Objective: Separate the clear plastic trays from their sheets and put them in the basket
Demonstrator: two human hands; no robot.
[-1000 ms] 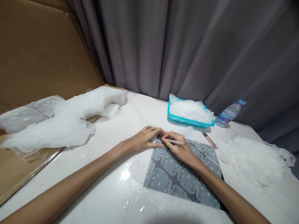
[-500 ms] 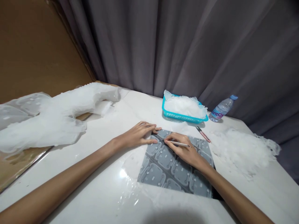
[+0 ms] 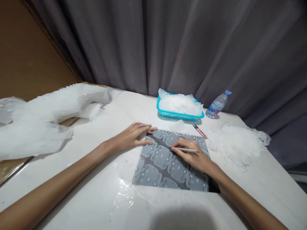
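A grey patterned sheet [image 3: 153, 172] with rounded panel shapes lies flat on the white table, a dark layer showing at its right edge. My left hand [image 3: 136, 135] rests on the sheet's upper left corner, fingers stretched out and thumb apart. Over the sheet's upper middle, my right hand [image 3: 192, 153] pinches a thin white pen-like tool [image 3: 188, 150]. The tool's tip end is at my fingertips, close to the sheet; whether it touches cannot be made out.
Beyond the sheet stands a blue basket [image 3: 181, 116] of white film pieces, beside a water bottle [image 3: 217, 105]. Small pink-handled snips [image 3: 200, 131] lie near the sheet. A fluffy white pile [image 3: 237, 143] is at right, bundled white sheets [image 3: 50, 111] at left. A grey curtain [image 3: 168, 48] hangs behind.
The camera view has shifted, so everything sits further left in the picture. My right hand with the tool has moved rightward over the sheet. My left hand keeps its place on the corner.
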